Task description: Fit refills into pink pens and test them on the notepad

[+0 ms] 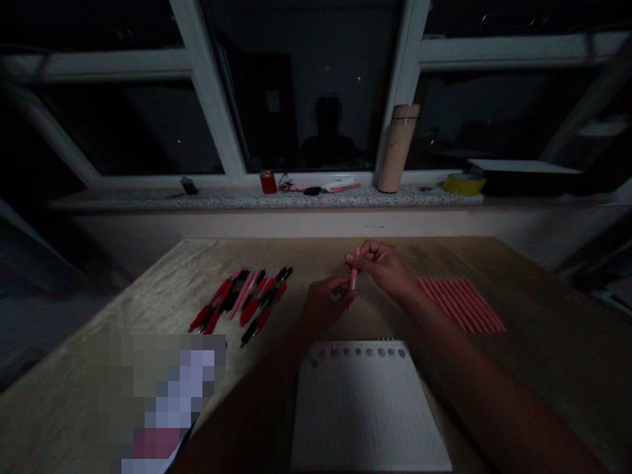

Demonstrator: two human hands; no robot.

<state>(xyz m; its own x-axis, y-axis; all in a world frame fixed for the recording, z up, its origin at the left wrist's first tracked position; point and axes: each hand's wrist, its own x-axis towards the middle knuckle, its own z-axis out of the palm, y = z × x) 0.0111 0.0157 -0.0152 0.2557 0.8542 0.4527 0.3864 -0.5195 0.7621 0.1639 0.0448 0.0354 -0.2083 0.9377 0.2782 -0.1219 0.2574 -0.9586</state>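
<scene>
A pink pen (353,280) stands nearly upright between my two hands, above the far edge of the notepad. My left hand (326,301) is closed on its lower part. The fingers of my right hand (381,264) pinch its upper end. Below them lies a spiral-bound notepad (368,408), its lined page marked with a row of small dark scribbles along the top. Left of my hands, red, black and pink pens (251,293) lie side by side. To the right is a neat row of pink pens (461,303), partly behind my right forearm.
A blurred-out object (182,395) lies at the table's front left. On the windowsill (222,199) stand a tall tan flask (399,148), a small red jar (268,182), a yellow tape roll (464,185) and a dark box (523,179). The table (395,247) reaches toward the wall.
</scene>
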